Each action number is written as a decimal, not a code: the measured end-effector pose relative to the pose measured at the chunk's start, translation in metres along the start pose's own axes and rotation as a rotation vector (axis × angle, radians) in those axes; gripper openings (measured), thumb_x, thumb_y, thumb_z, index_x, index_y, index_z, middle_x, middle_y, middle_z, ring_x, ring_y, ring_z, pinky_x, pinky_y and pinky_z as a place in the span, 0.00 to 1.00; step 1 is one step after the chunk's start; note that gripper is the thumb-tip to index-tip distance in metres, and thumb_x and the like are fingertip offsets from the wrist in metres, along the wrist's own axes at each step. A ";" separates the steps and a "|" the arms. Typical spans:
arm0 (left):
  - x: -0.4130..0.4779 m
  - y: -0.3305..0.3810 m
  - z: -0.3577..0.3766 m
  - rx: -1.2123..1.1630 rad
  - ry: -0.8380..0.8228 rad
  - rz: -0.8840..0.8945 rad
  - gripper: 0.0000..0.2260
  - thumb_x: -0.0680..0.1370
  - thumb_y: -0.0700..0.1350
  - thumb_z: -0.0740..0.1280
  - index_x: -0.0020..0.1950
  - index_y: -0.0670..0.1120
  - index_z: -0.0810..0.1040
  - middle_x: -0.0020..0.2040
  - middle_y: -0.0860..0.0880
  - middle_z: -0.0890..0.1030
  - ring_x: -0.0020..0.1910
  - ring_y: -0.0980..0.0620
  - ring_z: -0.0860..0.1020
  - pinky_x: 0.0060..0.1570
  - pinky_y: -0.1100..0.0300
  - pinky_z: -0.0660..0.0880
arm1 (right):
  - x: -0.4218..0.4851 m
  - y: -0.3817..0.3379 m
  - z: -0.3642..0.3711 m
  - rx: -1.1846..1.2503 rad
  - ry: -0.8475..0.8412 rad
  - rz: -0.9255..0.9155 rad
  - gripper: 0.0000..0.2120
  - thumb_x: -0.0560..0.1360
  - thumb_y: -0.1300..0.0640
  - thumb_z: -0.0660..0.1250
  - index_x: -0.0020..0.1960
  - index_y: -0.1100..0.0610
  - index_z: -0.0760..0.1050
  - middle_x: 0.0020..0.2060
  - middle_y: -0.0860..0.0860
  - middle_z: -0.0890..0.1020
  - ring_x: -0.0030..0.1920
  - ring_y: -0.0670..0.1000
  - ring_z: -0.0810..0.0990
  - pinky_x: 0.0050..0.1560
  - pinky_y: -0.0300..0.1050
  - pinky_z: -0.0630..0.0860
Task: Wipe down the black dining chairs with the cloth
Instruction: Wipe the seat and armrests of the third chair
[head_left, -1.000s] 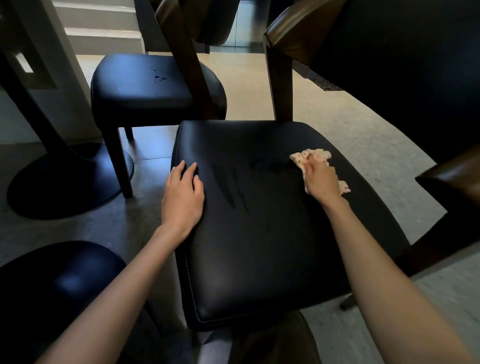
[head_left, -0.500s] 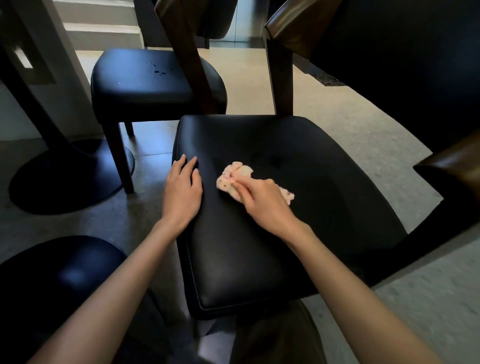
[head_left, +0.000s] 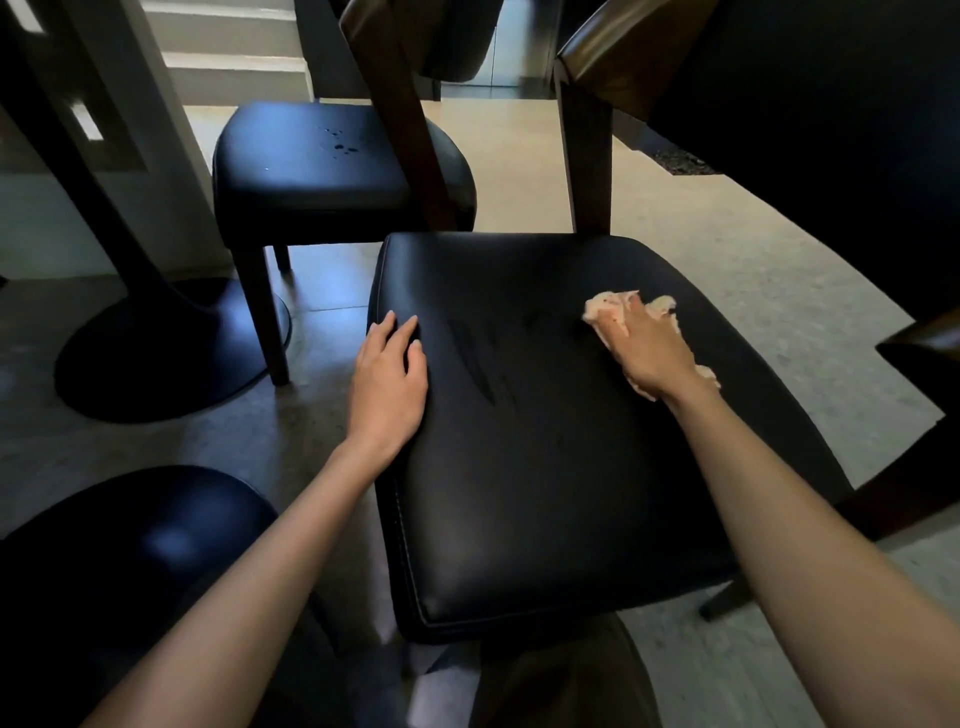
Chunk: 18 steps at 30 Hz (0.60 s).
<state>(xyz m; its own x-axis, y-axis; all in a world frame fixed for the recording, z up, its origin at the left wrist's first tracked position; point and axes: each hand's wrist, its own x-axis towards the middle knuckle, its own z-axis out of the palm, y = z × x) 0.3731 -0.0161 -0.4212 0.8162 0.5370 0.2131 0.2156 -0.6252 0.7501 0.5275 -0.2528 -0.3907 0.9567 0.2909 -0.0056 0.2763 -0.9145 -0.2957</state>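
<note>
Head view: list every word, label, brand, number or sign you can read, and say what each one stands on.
None: no word, label, brand, number or sign can be read in this view.
The near chair seat, the far chair seat and the table base carry no print.
The cloth shows only small specks, a pattern and not letters.
</note>
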 end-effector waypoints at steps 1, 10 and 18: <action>0.000 0.000 0.000 -0.003 0.001 -0.001 0.19 0.83 0.46 0.55 0.74 0.47 0.67 0.77 0.48 0.61 0.76 0.50 0.57 0.75 0.55 0.53 | -0.001 -0.003 0.000 0.009 0.030 0.003 0.24 0.84 0.47 0.48 0.76 0.57 0.59 0.70 0.62 0.68 0.68 0.64 0.68 0.61 0.55 0.67; 0.000 -0.001 0.000 -0.032 -0.010 -0.011 0.19 0.84 0.46 0.54 0.75 0.48 0.66 0.77 0.49 0.60 0.77 0.51 0.55 0.75 0.54 0.53 | -0.072 -0.080 0.004 0.162 0.000 -0.287 0.17 0.85 0.51 0.48 0.62 0.56 0.73 0.59 0.60 0.77 0.57 0.63 0.76 0.48 0.50 0.63; 0.000 -0.006 -0.003 -0.070 -0.030 0.013 0.19 0.84 0.46 0.55 0.74 0.47 0.66 0.77 0.49 0.60 0.77 0.52 0.55 0.74 0.56 0.52 | -0.084 -0.082 -0.006 0.207 -0.026 -0.566 0.11 0.82 0.50 0.55 0.62 0.44 0.70 0.58 0.52 0.78 0.54 0.55 0.78 0.53 0.53 0.74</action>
<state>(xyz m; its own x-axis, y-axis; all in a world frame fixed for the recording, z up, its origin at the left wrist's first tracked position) 0.3700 -0.0107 -0.4244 0.8349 0.5108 0.2049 0.1674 -0.5902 0.7897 0.4246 -0.2037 -0.3604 0.6626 0.7260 0.1843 0.7163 -0.5422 -0.4393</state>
